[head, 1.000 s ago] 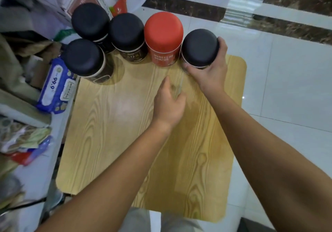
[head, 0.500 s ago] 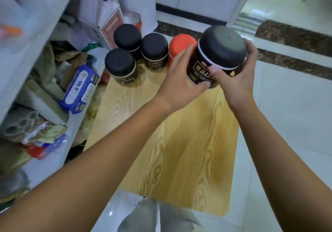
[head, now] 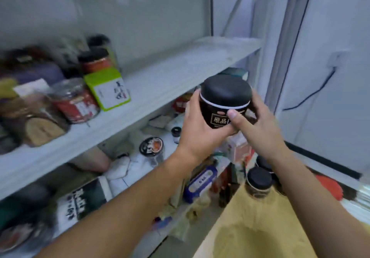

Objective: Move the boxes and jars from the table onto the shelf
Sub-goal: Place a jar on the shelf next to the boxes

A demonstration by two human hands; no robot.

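Observation:
A dark jar with a black lid (head: 224,99) is in the air, held between both hands in front of the white shelf board (head: 160,81). My left hand (head: 200,129) cups its left side and bottom. My right hand (head: 258,125) grips its right side, thumb across the label. The jar hangs just right of and slightly below the shelf board's front edge. On the wooden table (head: 256,227) at lower right stands another black-lidded jar (head: 259,181), with a red lid (head: 330,185) beyond my right arm.
The shelf's left part holds a green-and-white box (head: 108,88), red-labelled jars (head: 76,101) and other packets. Its right part is bare. The lower shelf is crowded with a blue pack (head: 200,181), a small jar (head: 152,149) and bags. A cable (head: 312,95) runs along the right wall.
Both hands lifted the black-lidded jar off the table and carried it up and left to the shelf. The view swung from the table up to the shelves.

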